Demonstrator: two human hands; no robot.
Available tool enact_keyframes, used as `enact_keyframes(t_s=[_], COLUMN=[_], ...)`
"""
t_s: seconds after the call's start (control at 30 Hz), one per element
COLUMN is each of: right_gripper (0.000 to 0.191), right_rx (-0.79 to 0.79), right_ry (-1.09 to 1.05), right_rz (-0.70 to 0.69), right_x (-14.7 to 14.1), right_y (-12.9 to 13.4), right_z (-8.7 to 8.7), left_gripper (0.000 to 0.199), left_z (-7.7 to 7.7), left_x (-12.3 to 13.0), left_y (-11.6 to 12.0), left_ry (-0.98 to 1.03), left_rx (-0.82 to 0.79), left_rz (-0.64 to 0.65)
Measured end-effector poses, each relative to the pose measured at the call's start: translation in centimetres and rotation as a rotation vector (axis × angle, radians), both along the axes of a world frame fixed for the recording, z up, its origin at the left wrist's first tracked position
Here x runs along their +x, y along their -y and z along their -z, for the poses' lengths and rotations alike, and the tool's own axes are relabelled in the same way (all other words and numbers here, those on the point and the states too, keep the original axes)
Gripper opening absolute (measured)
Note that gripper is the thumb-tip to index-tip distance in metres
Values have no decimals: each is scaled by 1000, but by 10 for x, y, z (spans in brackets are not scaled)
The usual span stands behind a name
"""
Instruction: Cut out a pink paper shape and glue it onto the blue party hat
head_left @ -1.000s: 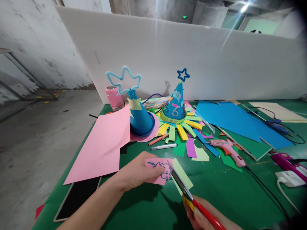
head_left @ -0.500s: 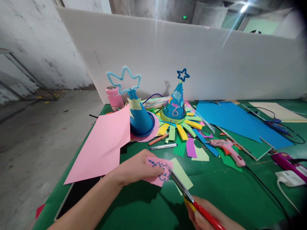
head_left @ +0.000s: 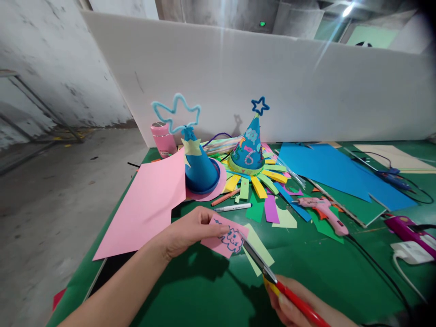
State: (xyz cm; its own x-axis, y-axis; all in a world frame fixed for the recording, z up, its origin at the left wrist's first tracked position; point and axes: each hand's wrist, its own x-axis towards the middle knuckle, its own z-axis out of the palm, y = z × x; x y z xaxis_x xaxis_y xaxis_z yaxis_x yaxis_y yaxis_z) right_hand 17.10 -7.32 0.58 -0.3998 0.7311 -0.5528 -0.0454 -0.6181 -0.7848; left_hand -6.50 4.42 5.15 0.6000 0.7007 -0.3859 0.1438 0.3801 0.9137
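Between thumb and fingers, my left hand (head_left: pixel 195 229) pinches a small piece of pink paper (head_left: pixel 221 247) with a smiling cloud-like shape drawn on it in dark blue line. My right hand (head_left: pixel 296 302) grips scissors (head_left: pixel 259 261) with red and yellow handles. Their blades point up and left, with the tips at the paper's right edge beside the drawing. Below the blades, a pale green paper piece (head_left: pixel 262 245) lies on the green table (head_left: pixel 190 295). A white marker (head_left: pixel 235 207) rests just beyond my left hand.
Two blue paper cone hats (head_left: pixel 200 168) (head_left: pixel 247 156) with pipe-cleaner toppers stand at the back. A large pink sheet (head_left: pixel 143 209) lies left, near a pink bottle (head_left: pixel 164 140). On the right are blue card (head_left: pixel 327 172), a pink glue gun (head_left: pixel 323 211) with its cord and a white plug (head_left: pixel 412 251).
My left hand has turned the pink paper slightly and raised it a little. The scissors have shifted slightly right with my right hand.
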Motion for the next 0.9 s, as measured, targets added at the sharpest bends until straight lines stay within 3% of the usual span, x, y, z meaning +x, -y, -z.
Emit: enact_keyframes(t_s=[0.13,0.2,0.3,0.4,0.47,0.63,0.9], right_gripper=[40,42,43,45,44,44,42], right_rx=[-141,-199,-216,-140,-80,-53,-113], right_ry=[-170,-240,-241,-204,-183,-225,-222], right_rz=[60,108,139,93,54,-16,-15], right_x=[-3,-6,-12,-17,-19,-19,-17], right_y=[-5,-7,-7,-6,-7,-10,-8], right_z=[4,5,6,9,10,13,16], left_gripper=[36,34,18,19,20,20,20], left_z=[11,19,29,34,35,31,22], left_x=[1,7,22,35,40,42,41], left_y=[9,18,30,38,39,36,35], left_ry=[295,354,316,213,139,35,-3], left_rx=[-57,-56,-61,-38,4,66,125], left_rz=[-57,-116,-321,-516,-580,-599,-568])
